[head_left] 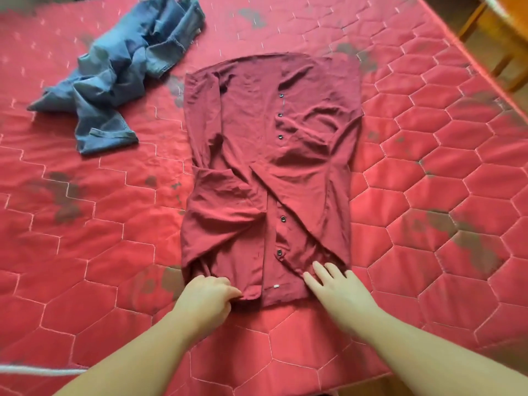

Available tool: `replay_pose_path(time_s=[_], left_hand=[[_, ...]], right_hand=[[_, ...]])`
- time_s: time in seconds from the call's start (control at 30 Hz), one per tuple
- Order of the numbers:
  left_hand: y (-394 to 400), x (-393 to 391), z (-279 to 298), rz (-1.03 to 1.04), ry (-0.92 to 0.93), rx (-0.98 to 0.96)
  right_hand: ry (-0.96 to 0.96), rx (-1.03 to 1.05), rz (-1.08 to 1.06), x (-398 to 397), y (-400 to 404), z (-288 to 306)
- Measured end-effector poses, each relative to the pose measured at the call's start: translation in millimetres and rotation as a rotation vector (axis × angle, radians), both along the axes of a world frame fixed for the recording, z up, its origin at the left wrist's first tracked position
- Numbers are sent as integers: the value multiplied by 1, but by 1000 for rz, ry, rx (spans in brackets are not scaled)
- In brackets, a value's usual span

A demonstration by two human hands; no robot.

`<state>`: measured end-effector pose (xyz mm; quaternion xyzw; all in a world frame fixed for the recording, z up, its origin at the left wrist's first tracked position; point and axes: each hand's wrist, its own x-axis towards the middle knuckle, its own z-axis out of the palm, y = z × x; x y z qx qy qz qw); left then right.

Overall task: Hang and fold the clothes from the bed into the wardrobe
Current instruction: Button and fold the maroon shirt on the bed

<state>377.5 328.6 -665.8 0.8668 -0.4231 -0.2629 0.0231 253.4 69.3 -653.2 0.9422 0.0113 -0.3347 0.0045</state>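
Maroon shirt [268,178]: left hand [210,295] pinches its hem, right hand [334,284] presses flat, fingers straight.

Red quilted bed cover [428,195]; perhaps wooden chair legs [511,67] beyond.

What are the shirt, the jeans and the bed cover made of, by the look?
Shirt: thin woven cloth, matte, probably cotton or a blend; it creases finely and lies flat, with dark buttons.
Jeans: denim, faded blue, with stiff bulky folds and stitched hems.
Bed cover: quilted padded fabric with a slight sheen, likely synthetic; hexagon stitching puffs up, and grey worn patches show.
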Motion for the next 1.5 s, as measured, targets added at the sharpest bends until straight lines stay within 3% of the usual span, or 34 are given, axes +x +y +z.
replay_pose_path(time_s=[0.17, 0.37, 0.47, 0.53, 0.63, 0.73, 0.8, 1.0, 1.13, 1.2, 1.33, 1.5], left_hand=[[12, -16, -22, -41, -86, 77], [12, -13, -33, 157, -87, -157], [4, -2, -15, 303, -77, -284], [-5, 14, 9, 415, 105, -215], [-26, 41, 52, 559, 564, -73], [-42, 74, 81, 477, 708, 9], [-46, 98, 90, 527, 730, 26], [-53, 162, 81, 776, 473, -310], [-80, 193, 76, 976, 568, -474], [-92, 205, 62, 1033, 630, -421], [-101, 204, 22, 748, 466, 28], [-97, 193, -4, 719, 278, 101]], right_hand=[[-432, 5, 23, -3, -1, -30], [-529, 90, -3, 2, -15, -32], [-385, 217, -140, -1, -20, -12], [-267, 191, -201, 2, -24, 2], [72, 271, -348, 28, -24, 32], [437, 357, -469, 68, -27, 63], [486, 393, -588, 91, -38, 76], [-176, 346, -744, 141, -85, 76], [-281, 505, -1060, 167, -100, 64], [-293, 573, -1176, 179, -108, 57], [-183, 525, -1200, 191, -117, 33], [-94, 553, -1128, 190, -117, 18]])
